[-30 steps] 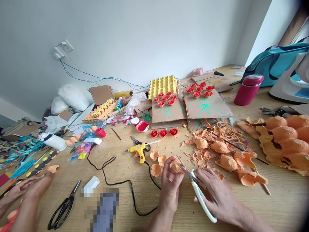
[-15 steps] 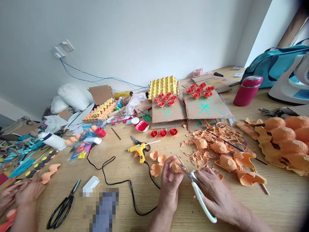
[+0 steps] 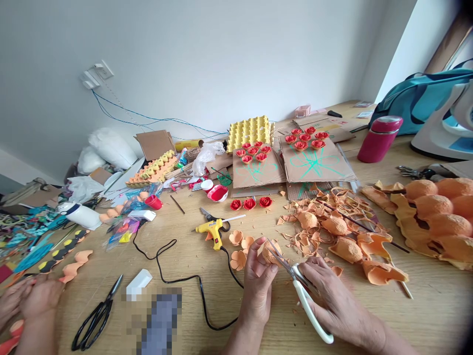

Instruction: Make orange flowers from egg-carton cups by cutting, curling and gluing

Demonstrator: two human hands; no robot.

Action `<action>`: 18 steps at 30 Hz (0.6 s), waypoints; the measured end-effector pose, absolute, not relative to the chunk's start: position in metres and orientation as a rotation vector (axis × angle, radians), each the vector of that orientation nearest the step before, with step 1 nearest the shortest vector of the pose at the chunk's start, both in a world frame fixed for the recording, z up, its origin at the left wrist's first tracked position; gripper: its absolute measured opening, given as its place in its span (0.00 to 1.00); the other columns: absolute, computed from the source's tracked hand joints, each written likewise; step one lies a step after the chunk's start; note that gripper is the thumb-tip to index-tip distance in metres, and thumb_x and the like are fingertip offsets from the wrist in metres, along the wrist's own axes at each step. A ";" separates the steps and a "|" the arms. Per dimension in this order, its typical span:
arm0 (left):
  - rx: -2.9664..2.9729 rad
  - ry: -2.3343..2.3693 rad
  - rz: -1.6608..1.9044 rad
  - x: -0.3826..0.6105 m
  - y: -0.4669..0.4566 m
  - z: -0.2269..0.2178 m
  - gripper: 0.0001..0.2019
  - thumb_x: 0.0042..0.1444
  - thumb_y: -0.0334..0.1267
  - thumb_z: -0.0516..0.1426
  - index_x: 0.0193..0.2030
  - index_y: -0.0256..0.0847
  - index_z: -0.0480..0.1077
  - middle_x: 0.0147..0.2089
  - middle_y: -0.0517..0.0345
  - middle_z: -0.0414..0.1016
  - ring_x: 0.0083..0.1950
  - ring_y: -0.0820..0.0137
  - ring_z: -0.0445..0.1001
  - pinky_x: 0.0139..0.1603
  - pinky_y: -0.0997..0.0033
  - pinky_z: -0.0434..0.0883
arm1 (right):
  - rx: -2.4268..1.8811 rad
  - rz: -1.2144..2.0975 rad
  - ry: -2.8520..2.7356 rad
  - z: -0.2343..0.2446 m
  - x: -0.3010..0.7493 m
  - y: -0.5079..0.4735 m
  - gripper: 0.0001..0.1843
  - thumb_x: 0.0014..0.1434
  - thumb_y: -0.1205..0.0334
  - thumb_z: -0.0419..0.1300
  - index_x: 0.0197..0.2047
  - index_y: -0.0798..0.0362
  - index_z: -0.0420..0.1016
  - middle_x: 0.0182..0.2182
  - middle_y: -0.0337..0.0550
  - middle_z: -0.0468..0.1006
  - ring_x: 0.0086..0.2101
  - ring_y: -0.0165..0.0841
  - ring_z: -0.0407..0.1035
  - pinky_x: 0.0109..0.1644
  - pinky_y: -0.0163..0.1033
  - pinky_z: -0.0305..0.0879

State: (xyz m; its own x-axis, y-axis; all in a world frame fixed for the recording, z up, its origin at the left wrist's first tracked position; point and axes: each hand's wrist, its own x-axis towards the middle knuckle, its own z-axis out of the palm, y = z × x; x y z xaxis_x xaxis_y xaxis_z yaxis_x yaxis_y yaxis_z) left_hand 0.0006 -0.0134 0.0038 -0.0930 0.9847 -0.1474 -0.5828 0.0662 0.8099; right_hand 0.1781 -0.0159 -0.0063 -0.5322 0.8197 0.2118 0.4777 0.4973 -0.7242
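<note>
Between its thumb and fingers my left hand (image 3: 258, 281) pinches an orange egg carton cup (image 3: 271, 250). My right hand (image 3: 325, 291) is closed on a pair of white-handled scissors (image 3: 308, 313), whose blades lie against the cup. Left of the cup rest several cut petal-shaped cups (image 3: 239, 260). Behind them sits a yellow glue gun (image 3: 212, 230), its black cord running toward my left wrist. A heap of orange carton scraps (image 3: 306, 236) and loose cups (image 3: 346, 249) spreads beyond my right hand.
Red paper flowers (image 3: 249, 203) line up before cardboard sheets (image 3: 318, 165) bearing more flowers. Black scissors (image 3: 98, 313) and a white block (image 3: 139, 282) lie to the left. A co-worker's hands (image 3: 40, 296) are at far left. An orange egg carton (image 3: 439, 212) and a magenta flask (image 3: 380, 139) stand right.
The cup has turned slightly in my left hand, and the scissors have shifted a little with it. At far left, the co-worker's hands have moved slightly.
</note>
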 end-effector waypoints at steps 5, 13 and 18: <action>0.603 0.877 1.446 -0.001 -0.014 0.001 0.28 0.47 0.37 0.72 0.56 0.49 0.74 0.47 0.57 0.82 0.50 0.64 0.78 0.57 0.64 0.70 | -1.035 0.848 -2.191 -0.003 0.177 -0.016 0.13 0.70 0.55 0.51 0.32 0.48 0.58 0.30 0.40 0.70 0.32 0.37 0.61 0.39 0.44 0.62; 0.661 0.898 1.453 -0.004 -0.012 0.000 0.26 0.49 0.38 0.71 0.56 0.50 0.74 0.47 0.57 0.82 0.50 0.66 0.77 0.57 0.66 0.69 | -1.076 0.861 -2.203 0.000 0.178 -0.017 0.14 0.70 0.56 0.51 0.31 0.48 0.58 0.29 0.41 0.71 0.32 0.37 0.63 0.38 0.43 0.64; 0.699 0.937 1.473 -0.006 -0.012 0.002 0.26 0.48 0.40 0.72 0.55 0.50 0.74 0.48 0.57 0.81 0.50 0.65 0.76 0.56 0.66 0.68 | -1.113 0.839 -2.194 0.002 0.178 -0.016 0.14 0.69 0.60 0.52 0.30 0.48 0.61 0.27 0.40 0.72 0.29 0.35 0.63 0.37 0.41 0.64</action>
State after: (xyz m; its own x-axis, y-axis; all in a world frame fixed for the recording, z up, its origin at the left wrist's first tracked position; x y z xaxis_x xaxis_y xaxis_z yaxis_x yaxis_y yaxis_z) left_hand -0.0062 -0.0118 0.0021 -0.1242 0.9877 -0.0949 -0.5043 0.0195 0.8633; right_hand 0.1778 -0.0160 0.0020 -0.5163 0.8375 0.1792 0.5040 0.4663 -0.7270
